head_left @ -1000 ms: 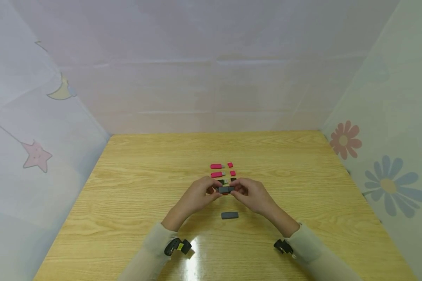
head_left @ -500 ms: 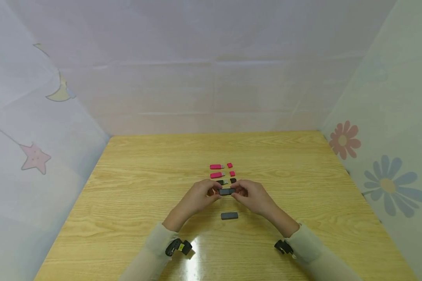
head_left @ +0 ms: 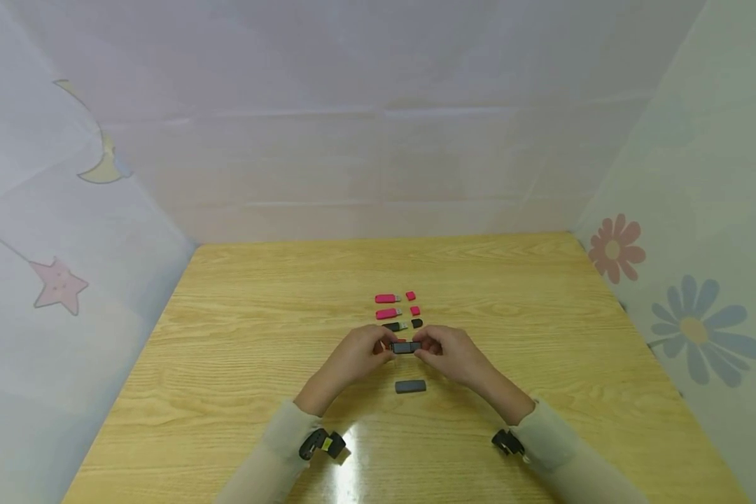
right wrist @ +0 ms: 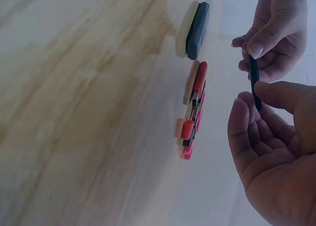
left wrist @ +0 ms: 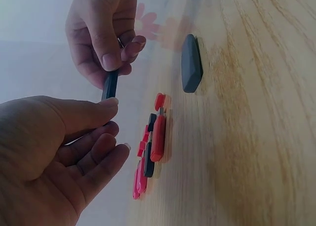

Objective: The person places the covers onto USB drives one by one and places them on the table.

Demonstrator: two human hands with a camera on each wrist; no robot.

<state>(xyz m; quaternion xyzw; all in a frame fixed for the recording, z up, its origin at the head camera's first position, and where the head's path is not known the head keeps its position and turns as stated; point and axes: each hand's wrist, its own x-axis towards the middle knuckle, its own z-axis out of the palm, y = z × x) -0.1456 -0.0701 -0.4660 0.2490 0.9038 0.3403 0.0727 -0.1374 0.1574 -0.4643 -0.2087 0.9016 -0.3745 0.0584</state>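
Between my two hands is a dark USB stick (head_left: 406,347), held level above the table with one end in each hand. My left hand (head_left: 355,353) pinches its left end between thumb and fingers; my right hand (head_left: 456,353) pinches the right end. Both wrist views show the stick (left wrist: 110,85) edge-on, raised off the wood. In the left wrist view, a red USB stick (left wrist: 158,137) lies on the table beside its red cap (left wrist: 160,101); the hands mostly cover it in the head view. Closer to me lies a grey USB stick (head_left: 410,386).
Beyond my hands lie a black USB stick (head_left: 393,327) with its cap (head_left: 417,323) apart, and two pink USB sticks (head_left: 387,313) with pink caps (head_left: 415,311) to their right. Patterned cloth walls (head_left: 378,168) border the wooden table (head_left: 258,301).
Both hands have come slightly toward me with the dark USB stick, still pinching its two ends. More of the black USB stick behind them shows now.
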